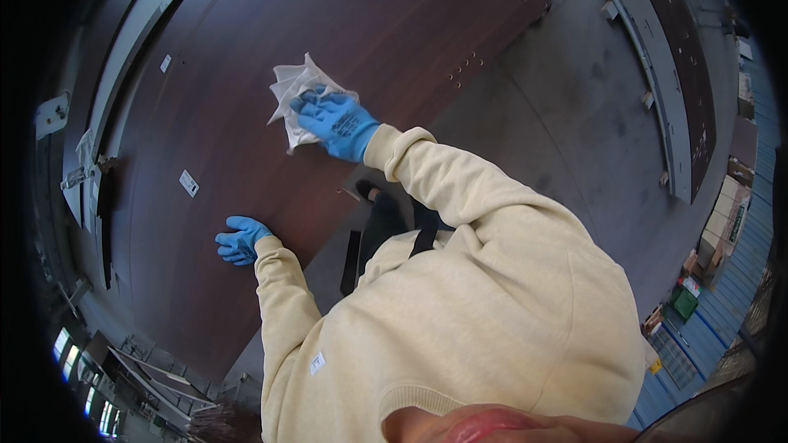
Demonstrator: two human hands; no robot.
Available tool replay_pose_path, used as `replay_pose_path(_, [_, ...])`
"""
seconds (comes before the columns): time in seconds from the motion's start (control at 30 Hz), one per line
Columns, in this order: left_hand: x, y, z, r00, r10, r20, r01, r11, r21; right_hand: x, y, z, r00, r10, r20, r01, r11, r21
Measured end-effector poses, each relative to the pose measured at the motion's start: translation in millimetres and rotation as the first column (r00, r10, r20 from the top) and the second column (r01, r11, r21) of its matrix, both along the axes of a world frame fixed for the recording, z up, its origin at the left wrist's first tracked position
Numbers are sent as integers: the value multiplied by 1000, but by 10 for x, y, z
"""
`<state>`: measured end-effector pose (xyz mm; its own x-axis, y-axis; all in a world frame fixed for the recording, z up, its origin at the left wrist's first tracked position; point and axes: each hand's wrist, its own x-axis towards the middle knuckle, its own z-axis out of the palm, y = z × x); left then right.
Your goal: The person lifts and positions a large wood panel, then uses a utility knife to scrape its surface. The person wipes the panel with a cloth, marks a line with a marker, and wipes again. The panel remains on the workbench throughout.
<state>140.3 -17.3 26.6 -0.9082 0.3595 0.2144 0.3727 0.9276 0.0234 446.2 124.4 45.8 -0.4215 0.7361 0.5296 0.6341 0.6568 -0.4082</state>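
Note:
A large dark red-brown panel [246, 115], like a door leaf, lies in front of me. My right hand [338, 121], in a blue glove, holds a crumpled white cloth [294, 90] against its surface, with fingers bent over the cloth. Also gloved in blue, my left hand [240, 240] rests on the panel nearer to me, fingers apart and nothing in them. Beyond this hand, a small white label [189, 183] is stuck on the panel, and a smaller one [166, 63] sits farther up. Several small holes [466, 70] show near the panel's right edge.
Along the panel's far left runs a pale metal frame [123, 74]. Across the grey floor [542, 107] at right stands another dark panel with a light edge [669, 74]. A green bin [684, 302] and boxes [724, 213] line a blue corrugated wall [751, 254].

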Motion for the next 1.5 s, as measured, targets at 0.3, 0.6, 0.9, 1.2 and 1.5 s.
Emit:
replay_pose_path(0.3, [1,60,-90,996,-49,-75,50,999,4,2302,1187,-182,791,-591,158,569,806,163])
replay_pose_path(0.6, [-140,-66,-160,973,-59,-223,61,998,2,1202,431,-47,966,-96,240,142,973,-183])
replay_pose_path(0.9, [-45,36,-96,986,-53,-159,55,998,9,1893,968,-306,801,-562,207,553,827,103])
replay_pose_path(1.2, [-81,-5,-145,991,-28,-132,25,999,-25,491,-161,-41,970,77,229,-50,991,-125])
replay_pose_path(1.5, [-53,76,-53,991,-92,-100,87,995,-50,3084,2111,-445,640,-741,203,732,669,130])
